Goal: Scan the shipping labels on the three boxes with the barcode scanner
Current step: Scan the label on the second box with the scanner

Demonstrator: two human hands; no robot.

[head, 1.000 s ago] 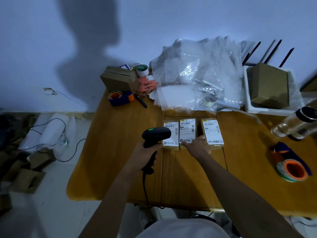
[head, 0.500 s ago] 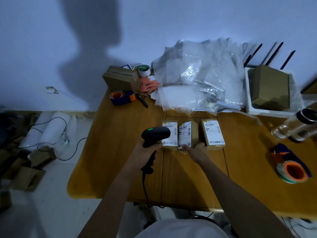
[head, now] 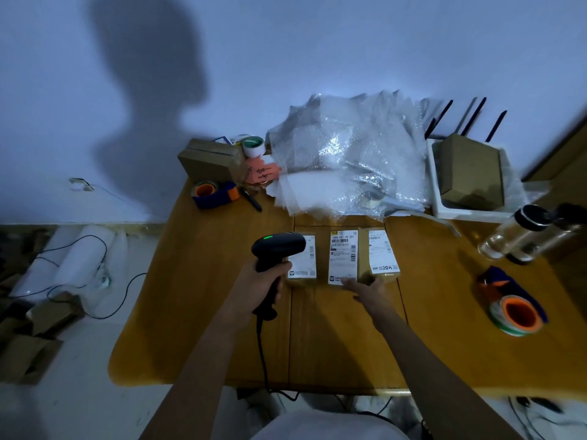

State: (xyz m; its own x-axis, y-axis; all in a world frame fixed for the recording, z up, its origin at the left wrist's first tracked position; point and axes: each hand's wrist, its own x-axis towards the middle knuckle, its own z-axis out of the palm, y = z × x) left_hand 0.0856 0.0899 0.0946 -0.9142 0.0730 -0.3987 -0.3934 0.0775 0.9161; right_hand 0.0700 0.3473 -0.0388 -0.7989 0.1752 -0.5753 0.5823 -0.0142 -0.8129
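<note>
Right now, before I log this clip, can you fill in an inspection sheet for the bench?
Surface: wooden table, bare at the near edge.
Job's things: three labelled boxes side by side, left box, middle box, right box; barcode scanner, green light on.
Clutter: bubble wrap, brown carton, tape dispenser, pen, white tray holding a carton, clear bottle, tape roll.
Grips: left hand wrapped around the scanner handle; right hand open, at the near ends of the middle and right boxes.
Cables: scanner cord hangs off the table's near edge; black wire on the floor.
Surroundings: pale wall, cardboard scraps on the floor.
</note>
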